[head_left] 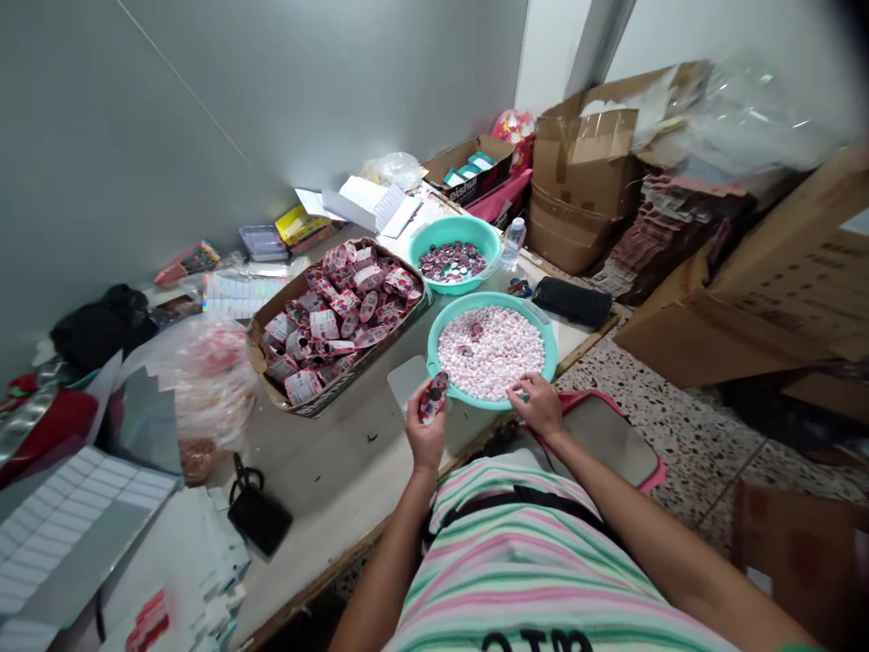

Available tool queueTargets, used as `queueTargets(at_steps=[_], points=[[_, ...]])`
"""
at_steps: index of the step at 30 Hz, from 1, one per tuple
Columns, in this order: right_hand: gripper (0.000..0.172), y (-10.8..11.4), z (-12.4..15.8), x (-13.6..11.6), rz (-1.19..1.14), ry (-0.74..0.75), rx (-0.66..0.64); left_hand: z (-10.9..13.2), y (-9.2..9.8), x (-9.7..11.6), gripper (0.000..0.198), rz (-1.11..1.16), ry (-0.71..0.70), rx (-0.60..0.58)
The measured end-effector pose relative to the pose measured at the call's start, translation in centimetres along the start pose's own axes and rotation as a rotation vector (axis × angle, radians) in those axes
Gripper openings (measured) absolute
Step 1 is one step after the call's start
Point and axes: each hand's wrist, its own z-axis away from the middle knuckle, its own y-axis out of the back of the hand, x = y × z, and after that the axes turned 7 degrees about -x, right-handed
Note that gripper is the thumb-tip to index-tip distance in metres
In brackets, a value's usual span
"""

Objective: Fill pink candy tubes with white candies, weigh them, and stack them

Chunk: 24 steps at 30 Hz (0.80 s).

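Note:
My left hand (424,436) is closed around a small pink printed container (434,397), held upright near the front left rim of a turquoise basin (549,349). A dark round opening shows on the container. White and pale pink pellets (499,349) fill this basin, and a few dark round caps (477,330) lie on top of them. At the basin's front right rim is my right hand (539,403), its fingers curled together over the pellets. What those fingertips hold, if anything, is too small to make out.
A cardboard box (326,398) of similar containers stands left of the basin. Behind is a second turquoise basin (453,231) with dark round caps, beside a clear bottle (514,243). A black case (571,302) lies right; scissors (245,480) lie front left. Cartons (567,208) stand beyond.

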Motion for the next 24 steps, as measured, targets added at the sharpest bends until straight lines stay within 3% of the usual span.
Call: queueTargets(at_steps=[3, 6, 11, 20, 24], points=[[0.027, 0.4, -0.2, 0.5, -0.015, 0.035, -0.010, -1.0, 1.4, -0.3, 0.049, -0.076, 0.019, 0.130], [0.028, 0.7, -0.4, 0.7, -0.006, 0.084, -0.025, -2.1, 4.1, -0.9, 0.052, -0.169, 0.079, 0.232], [0.027, 0.9, -0.6, 0.6, 0.007, 0.074, -0.093, -3.8, 7.8, -2.3, 0.052, -0.259, 0.129, 0.242], [0.027, 1.4, -0.9, 0.6, -0.007, 0.031, -0.190, -6.1, 8.6, -5.8, 0.052, -0.245, 0.192, 0.296], [0.025, 2.3, -0.8, -1.1, -0.028, 0.074, -0.182, -6.7, 8.8, -6.3, 0.051, -0.220, 0.205, 0.258]])
